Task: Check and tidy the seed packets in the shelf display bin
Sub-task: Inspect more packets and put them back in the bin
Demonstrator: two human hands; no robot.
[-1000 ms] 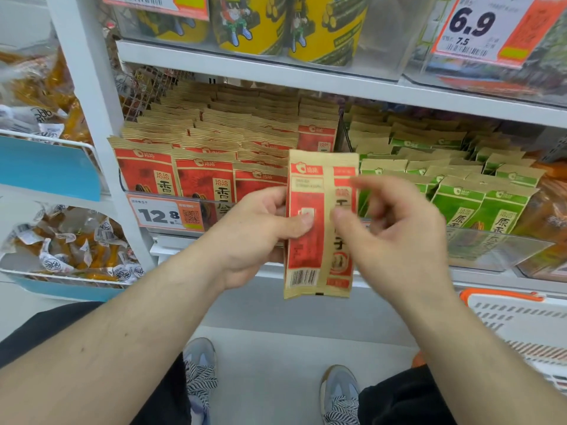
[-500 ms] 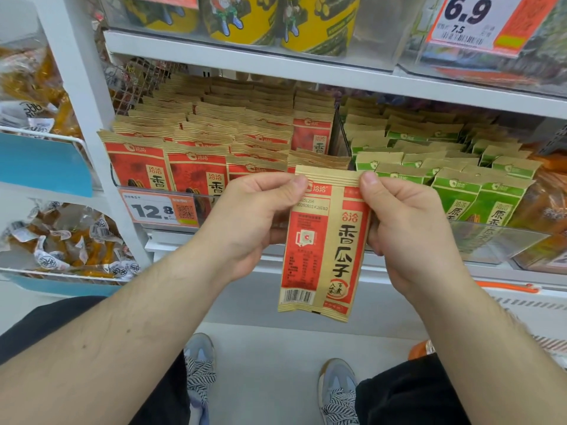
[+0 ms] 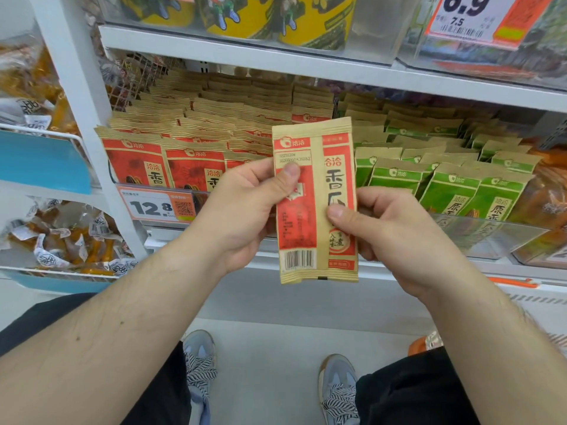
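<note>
I hold one red and tan seed packet upright in front of the shelf, its back with the barcode and date print facing me. My left hand pinches its left edge, thumb on the red panel. My right hand pinches its right edge, thumb on the front. Behind it, rows of matching red packets stand in the display bin, and green packets fill the section to the right.
A 12.8 price tag hangs on the bin's clear front lip. Yellow tubs stand on the shelf above. Bagged snacks fill wire baskets at left. An orange-rimmed basket sits low right. My shoes are on the grey floor.
The packet has risen and now stands upright. My left thumb has moved from its top edge onto the red panel, and my right hand has slid down to mid-height.
</note>
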